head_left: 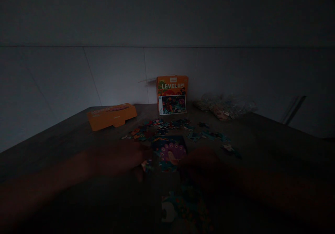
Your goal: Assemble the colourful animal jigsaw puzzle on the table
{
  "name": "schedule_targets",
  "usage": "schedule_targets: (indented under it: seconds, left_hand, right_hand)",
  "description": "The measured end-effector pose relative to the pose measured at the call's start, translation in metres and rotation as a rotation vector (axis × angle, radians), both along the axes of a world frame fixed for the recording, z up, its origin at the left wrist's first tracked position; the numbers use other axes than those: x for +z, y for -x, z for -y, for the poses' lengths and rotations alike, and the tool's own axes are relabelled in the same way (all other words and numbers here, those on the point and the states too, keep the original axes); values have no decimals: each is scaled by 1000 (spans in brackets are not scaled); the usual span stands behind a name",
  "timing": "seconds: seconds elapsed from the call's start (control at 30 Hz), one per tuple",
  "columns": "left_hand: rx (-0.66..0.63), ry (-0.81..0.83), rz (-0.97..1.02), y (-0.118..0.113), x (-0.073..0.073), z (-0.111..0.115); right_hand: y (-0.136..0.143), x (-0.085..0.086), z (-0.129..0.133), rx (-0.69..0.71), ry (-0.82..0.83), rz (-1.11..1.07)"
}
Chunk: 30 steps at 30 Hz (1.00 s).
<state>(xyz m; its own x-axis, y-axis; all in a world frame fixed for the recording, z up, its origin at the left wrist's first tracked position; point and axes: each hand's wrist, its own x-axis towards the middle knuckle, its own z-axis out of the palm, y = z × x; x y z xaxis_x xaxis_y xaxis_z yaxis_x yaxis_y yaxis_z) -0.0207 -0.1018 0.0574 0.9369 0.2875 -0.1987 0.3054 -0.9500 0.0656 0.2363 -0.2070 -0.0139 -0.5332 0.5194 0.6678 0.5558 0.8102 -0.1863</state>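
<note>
The picture is very dark. A joined puzzle section (171, 152) with a purple peacock lies mid-table. My left hand (128, 157), blurred, is at its left side, near a few small pieces (147, 165); what its fingers hold, if anything, is too dark to make out. At the section's lower right edge is my right hand (200, 160), its fingers lost in shadow. Closer to me lies another joined section (185, 211) with a white round shape and orange dots. Loose puzzle pieces (141, 132) are spread beyond the peacock section.
An orange box (172, 83) stands against the wall with a picture card (173, 104) leaning on it. An open orange box part (112, 117) lies at the back left. Clear plastic bags (226, 106) sit at the back right. More loose pieces (209, 136) lie right of centre.
</note>
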Motion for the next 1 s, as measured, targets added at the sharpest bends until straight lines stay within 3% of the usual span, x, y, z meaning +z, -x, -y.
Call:
schedule_targets:
  seconds: [0.2, 0.4, 0.5, 0.57, 0.67, 0.77, 0.83, 0.93, 1.0]
  left_hand:
    - [-63, -177, -22, -9, -9, 28]
    - [-149, -230, 18, -17, -35, 48]
    - [-68, -159, 100, -19, -43, 50]
    - [41, -107, 185, -20, -40, 47]
    - [231, -197, 262, -18, -22, 27]
    - [466, -357, 177, -5, 0, -13]
    - [588, -393, 93, 9, 11, -45]
    - [567, -333, -14, 33, 16, -82]
    - [520, -237, -98, 43, 14, -92]
  right_hand:
    - [2, 2, 0, -36, 51, 103]
    - [10, 4, 2, 33, -15, 100]
    - [10, 4, 4, -4, 61, 140]
    - [10, 3, 4, -65, 85, 84]
    - [7, 2, 0, -266, 184, -122]
    - [2, 2, -11, -519, 339, -214]
    - [-1, 2, -19, -618, 400, -197]
    - [-3, 3, -27, -705, 450, -148]
    - [-2, 4, -28, -743, 491, -102]
